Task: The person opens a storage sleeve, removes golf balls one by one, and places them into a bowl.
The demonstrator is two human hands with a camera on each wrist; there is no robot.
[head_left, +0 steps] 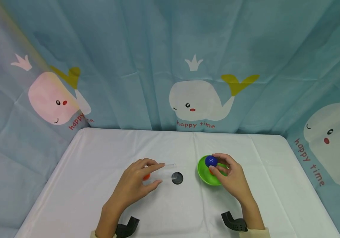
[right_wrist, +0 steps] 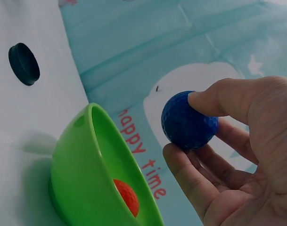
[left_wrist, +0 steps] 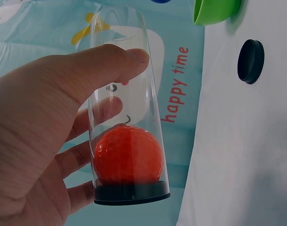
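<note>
Head view: left hand [head_left: 134, 185] fingers curl around a clear plastic tube [left_wrist: 127, 94] containing an orange dimpled ball [left_wrist: 128, 154]; right hand [head_left: 230, 177] fingertips pinch a blue dimpled ball [right_wrist: 188, 120] above a green plastic bowl [right_wrist: 77, 174].

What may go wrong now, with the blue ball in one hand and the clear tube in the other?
The right hand pinches the blue ball only at its fingertips, so it might slip and roll off the table. The left hand holds the clear tube uncapped, its black cap on the cloth; tilted, the orange ball inside may roll out.
</note>
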